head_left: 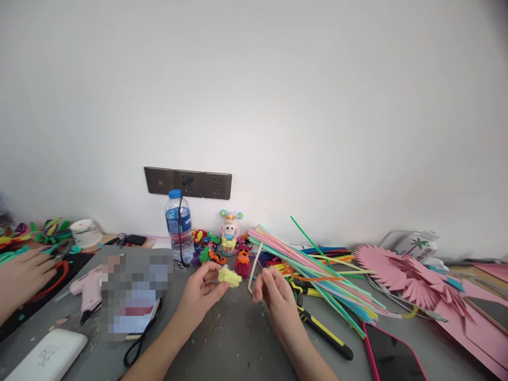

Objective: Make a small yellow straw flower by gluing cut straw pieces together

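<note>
Between the thumb and fingers of my left hand (206,288) is a small bundle of pale yellow pipe cleaner (230,277). My right hand (275,293) pinches a whitish pipe cleaner (256,264), which is bent near its lower end and points upward. The two hands are apart above the grey table mat (238,338). Just behind them stand small pipe cleaner figures, among them an orange and magenta one (242,260) and a taller one with big eyes (229,233).
Loose pipe cleaners (313,270) lie right, over yellow-black pliers (325,330). Nearby are a red-edged phone (392,354) and pink folded paper (416,280). Left are a water bottle (178,227), a pink glue gun (87,288), a white power bank (51,354) and another person's hand (27,272).
</note>
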{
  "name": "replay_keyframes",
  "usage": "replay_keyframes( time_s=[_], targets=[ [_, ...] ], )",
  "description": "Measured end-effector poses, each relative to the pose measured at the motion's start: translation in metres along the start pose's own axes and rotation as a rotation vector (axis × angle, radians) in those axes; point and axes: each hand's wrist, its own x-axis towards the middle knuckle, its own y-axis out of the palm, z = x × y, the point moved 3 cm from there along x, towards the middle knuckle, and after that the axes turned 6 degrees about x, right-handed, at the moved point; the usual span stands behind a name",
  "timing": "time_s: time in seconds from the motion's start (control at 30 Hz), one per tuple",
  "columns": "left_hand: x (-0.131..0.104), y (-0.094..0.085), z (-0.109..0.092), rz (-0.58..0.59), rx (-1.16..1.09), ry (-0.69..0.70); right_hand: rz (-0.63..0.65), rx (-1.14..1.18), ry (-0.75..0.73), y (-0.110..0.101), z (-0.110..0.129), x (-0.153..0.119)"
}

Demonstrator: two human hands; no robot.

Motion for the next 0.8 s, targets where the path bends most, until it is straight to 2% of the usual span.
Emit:
replay_keyframes(
  time_s=[0.23,0.4,0.8],
  targets=[
    [0.0,0.0,0.0,-0.008,-0.006,0.023,-0.078,0.044,-0.019,-0.002,0.005,-0.001],
    [-0.002,0.0,-0.002,-0.016,-0.013,0.021,-0.156,-0.005,0.049,-0.008,0.008,0.001],
    [-0.001,0.001,-0.009,-0.025,0.017,0.0,-0.156,0.057,0.114,-0.009,0.002,0.003]
  ],
)
